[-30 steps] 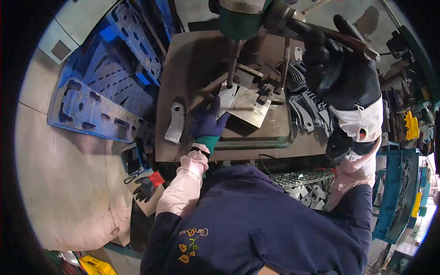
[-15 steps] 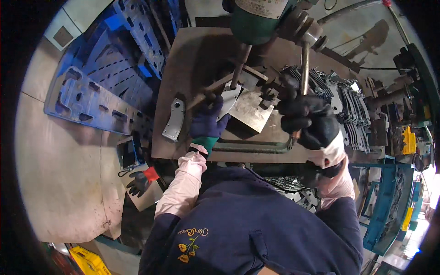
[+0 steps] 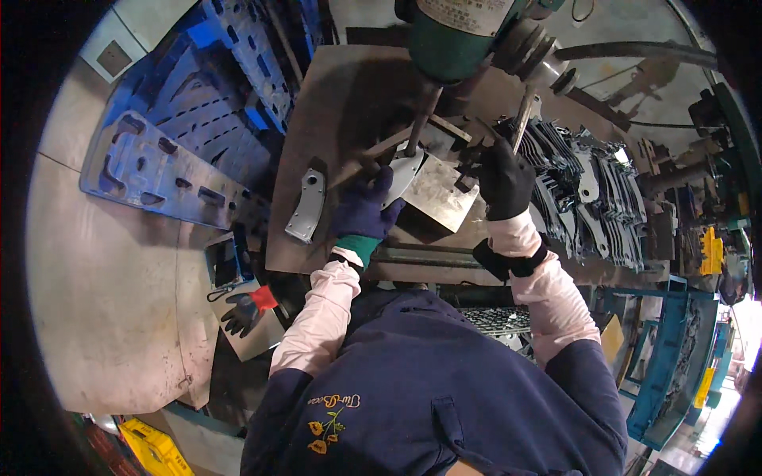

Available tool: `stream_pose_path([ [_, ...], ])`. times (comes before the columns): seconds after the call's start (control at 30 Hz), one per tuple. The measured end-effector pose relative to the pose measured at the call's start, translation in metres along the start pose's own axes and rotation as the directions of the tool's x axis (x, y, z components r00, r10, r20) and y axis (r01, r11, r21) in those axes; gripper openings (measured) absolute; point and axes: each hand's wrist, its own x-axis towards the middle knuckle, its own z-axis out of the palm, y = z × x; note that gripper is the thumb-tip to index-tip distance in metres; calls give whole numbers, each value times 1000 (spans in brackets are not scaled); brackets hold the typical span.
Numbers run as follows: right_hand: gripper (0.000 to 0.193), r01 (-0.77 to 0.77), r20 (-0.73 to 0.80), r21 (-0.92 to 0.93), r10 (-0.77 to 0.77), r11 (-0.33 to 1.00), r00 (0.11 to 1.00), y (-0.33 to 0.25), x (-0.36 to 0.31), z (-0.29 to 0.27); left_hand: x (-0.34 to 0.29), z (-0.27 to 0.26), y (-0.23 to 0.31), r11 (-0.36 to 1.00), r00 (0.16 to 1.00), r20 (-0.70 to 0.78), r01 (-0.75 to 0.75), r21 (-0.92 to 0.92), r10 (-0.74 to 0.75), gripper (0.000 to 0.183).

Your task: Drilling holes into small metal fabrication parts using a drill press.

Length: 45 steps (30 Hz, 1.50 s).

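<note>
Left hand (image 3: 361,208), purple glove, is pinching the lower-left edge of a silver plate (image 3: 402,181), thumb and fingers on it; plate is sitting just past picture centre toward 1 o'clock. From the plate: drill spindle (image 3: 425,115) is standing at 1 o'clock, its tip looking to meet the plate's upper end; metal block (image 3: 440,193) is lying at 4 o'clock, right beside. Right hand (image 3: 508,181), black glove, is touching the lower end of the bar handle (image 3: 524,119) at 3 o'clock; can't tell how tightly fingers are wrapping. Loose plate (image 3: 308,205) is lying at 9 o'clock on the surface (image 3: 341,87), plate pile (image 3: 591,190) is spreading at 3 o'clock, beyond the right hand.
</note>
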Motion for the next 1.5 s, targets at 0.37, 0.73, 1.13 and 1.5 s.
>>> stream_pose_path([
  [0.37, 22, -261, -54, 515, 335, 816, 941, 47, 1, 11, 1, -5, 9, 996, 994, 60, 86, 39, -88, 70],
  [0.73, 17, -207, -150, 457, 304, 865, 941, 109, 12, 13, 1, -5, 8, 999, 1000, -3, 10, 48, -10, 70],
  [1.13, 19, -40, -269, 134, 75, 990, 960, 133, 28, 13, -2, 16, -11, 998, 997, -52, -51, -48, 48, 69],
  [1.5, 23, -142, -186, -342, 81, 929, 979, 197, 132, -37, -6, 24, -13, 1000, 999, -49, 15, -14, -16, 70],
])
